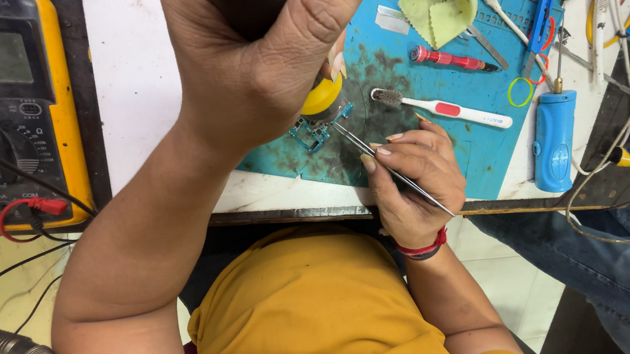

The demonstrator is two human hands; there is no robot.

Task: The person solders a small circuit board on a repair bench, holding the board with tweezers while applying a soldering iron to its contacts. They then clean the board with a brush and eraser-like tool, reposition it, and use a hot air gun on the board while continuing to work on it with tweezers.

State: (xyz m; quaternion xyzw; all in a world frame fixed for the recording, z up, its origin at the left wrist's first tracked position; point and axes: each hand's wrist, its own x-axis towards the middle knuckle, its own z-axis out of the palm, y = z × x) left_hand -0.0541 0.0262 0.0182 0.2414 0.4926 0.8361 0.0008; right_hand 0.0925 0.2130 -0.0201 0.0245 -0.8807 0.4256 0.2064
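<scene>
My left hand [256, 58] is raised close to the camera and grips a dark tool handle whose yellow end [322, 94] points down at a small teal circuit board [313, 132]. The board lies on a stained blue work mat [485, 159]. My right hand [413, 182] rests at the mat's near edge and pinches thin metal tweezers [388, 165]. Their tips reach the board just below the yellow end. The upper part of the dark tool is hidden behind my left fingers.
A yellow multimeter [4, 116] with a red lead sits at the left. On the mat lie a white toothbrush [444, 109], a red screwdriver [447, 59], a yellow-green cloth [438, 0] and a blue cylindrical tool [554, 140]. Cables crowd the right edge. Another person's jeans-clad leg [620, 262] is lower right.
</scene>
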